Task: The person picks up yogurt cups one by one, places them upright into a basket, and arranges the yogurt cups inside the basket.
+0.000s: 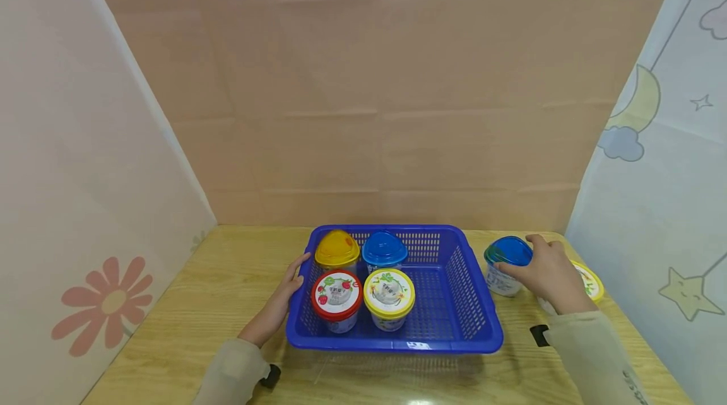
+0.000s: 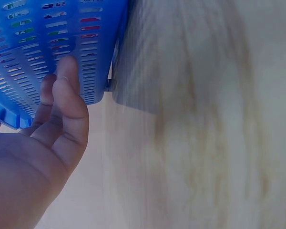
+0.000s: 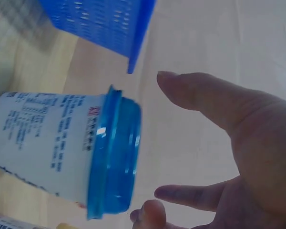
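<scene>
Here, my right hand (image 1: 548,271), thumb and fingers spread wide around nothing, hovers by a blue-lidded cup (image 1: 507,252) standing on the table (image 1: 199,329) just right of the blue basket (image 1: 434,301) that my left hand (image 1: 279,301) grips, fingers bent, at its left rim

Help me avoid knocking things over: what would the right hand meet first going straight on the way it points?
Most likely the blue-lidded cup outside the basket: the right hand is spread toward its lid. The right-wrist view shows a gap before it, though depth is unclear.
</scene>
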Motion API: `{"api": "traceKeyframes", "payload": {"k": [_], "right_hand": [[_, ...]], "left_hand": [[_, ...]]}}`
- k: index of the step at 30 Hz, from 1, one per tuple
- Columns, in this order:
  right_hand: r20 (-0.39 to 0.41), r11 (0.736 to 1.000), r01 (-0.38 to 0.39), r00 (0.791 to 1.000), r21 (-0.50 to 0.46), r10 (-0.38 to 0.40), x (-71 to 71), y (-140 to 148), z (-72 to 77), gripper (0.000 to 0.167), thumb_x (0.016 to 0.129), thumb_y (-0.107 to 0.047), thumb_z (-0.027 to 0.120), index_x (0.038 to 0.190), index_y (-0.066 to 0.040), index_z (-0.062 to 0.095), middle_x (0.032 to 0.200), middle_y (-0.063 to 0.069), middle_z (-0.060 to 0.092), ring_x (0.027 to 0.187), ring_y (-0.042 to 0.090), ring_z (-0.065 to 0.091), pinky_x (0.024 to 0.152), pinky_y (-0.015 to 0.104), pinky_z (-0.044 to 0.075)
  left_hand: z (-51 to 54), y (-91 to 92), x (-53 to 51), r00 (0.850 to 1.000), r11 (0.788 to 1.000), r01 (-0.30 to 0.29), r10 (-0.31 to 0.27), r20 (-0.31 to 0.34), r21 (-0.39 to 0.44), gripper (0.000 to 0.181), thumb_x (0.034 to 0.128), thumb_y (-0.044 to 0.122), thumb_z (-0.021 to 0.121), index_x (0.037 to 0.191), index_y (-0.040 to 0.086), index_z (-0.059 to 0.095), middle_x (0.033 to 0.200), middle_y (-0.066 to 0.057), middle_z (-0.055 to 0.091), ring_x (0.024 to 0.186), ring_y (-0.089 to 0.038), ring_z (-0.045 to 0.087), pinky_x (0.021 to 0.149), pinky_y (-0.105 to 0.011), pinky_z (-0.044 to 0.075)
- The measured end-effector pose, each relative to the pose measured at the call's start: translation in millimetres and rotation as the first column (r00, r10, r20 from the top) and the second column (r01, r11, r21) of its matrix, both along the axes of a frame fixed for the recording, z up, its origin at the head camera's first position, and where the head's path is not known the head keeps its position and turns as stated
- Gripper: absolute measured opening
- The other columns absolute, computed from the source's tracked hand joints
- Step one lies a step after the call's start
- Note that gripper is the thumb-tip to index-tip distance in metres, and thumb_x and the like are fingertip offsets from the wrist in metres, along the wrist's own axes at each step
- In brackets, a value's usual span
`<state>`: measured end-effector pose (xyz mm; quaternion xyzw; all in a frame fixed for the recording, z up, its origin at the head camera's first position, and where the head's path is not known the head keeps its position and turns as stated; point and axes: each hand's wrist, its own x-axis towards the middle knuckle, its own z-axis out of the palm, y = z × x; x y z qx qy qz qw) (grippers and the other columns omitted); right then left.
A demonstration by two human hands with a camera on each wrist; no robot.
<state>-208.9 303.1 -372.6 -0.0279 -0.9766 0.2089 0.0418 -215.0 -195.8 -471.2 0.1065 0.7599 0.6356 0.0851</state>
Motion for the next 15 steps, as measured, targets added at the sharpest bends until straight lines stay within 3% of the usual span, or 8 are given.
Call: {"api": "traceKeyframes", "payload": {"k": [4, 15], "right_hand": [[0.047, 1.000, 0.016, 0.999, -0.003, -0.016, -1.5, 4.9, -4.5, 0.117, 0.081, -0.065, 0.070, 0.146, 0.020, 0.024, 0.124, 0.052, 0.032, 0.094, 0.055, 0.055, 0.068, 0.060, 0.051], [0.049, 1.000, 0.021, 0.999, 0.006, -0.021, -8.3, 12.1, -16.1, 0.117, 0.082, -0.067, 0.068, 0.141, 0.026, 0.026, 0.122, 0.052, 0.036, 0.105, 0.061, 0.051, 0.080, 0.069, 0.048]], "left_hand": [[0.8, 0.5, -1.1, 1.000, 1.000, -0.001, 0.001, -0.001, 0.002, 0.050, 0.1087, 0.041, 0.030, 0.158, 0.037, 0.020, 0.165, -0.007, 0.014, 0.141, -0.038, 0.036, 0.109, -0.052, 0.039], [2.5, 1.5, 0.6, 1.000, 1.000, 0.001, -0.001, -0.008, 0.004, 0.050, 0.1088, 0.039, 0.030, 0.158, 0.034, 0.020, 0.165, -0.010, 0.015, 0.141, -0.040, 0.036, 0.108, -0.053, 0.041]]}}
